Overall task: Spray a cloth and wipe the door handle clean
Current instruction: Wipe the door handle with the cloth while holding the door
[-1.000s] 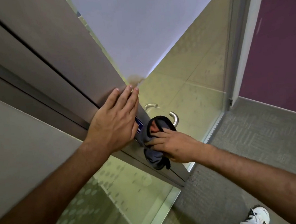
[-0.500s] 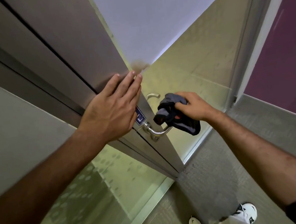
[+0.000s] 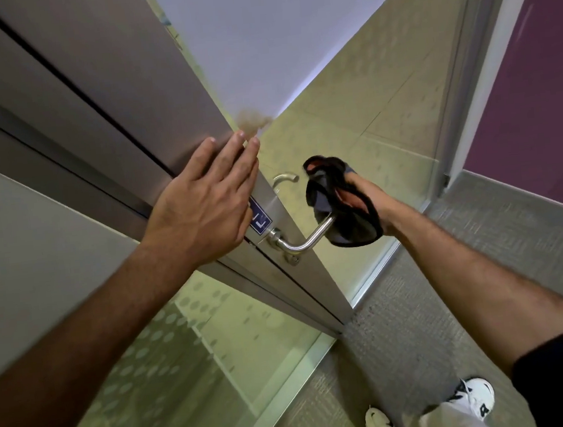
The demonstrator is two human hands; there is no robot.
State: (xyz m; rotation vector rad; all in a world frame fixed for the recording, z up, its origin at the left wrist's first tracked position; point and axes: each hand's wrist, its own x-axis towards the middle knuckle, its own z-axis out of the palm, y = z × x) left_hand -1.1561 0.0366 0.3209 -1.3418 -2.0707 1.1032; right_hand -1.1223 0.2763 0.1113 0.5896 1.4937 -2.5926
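A silver lever door handle [image 3: 305, 241] sticks out from the metal edge of the open door [image 3: 117, 91]. My right hand [image 3: 366, 201] grips a dark grey cloth [image 3: 346, 221], which wraps the outer tip of the handle. My left hand [image 3: 203, 203] lies flat on the door face, fingers spread, just left of the handle and partly over a blue sign [image 3: 259, 218]. A second handle [image 3: 283, 179] shows on the door's far side. No spray bottle is in view.
The door has frosted glass panels [image 3: 190, 353] below and beyond. A metal frame [image 3: 458, 69] and a purple wall [image 3: 536, 85] stand at right. Grey carpet [image 3: 436, 301] covers the floor, with my white shoes [image 3: 476, 397] at the bottom.
My right hand slid the cloth from the handle's base out along the lever to its tip. The handle's shaft now shows bare. My left hand stayed pressed on the door.
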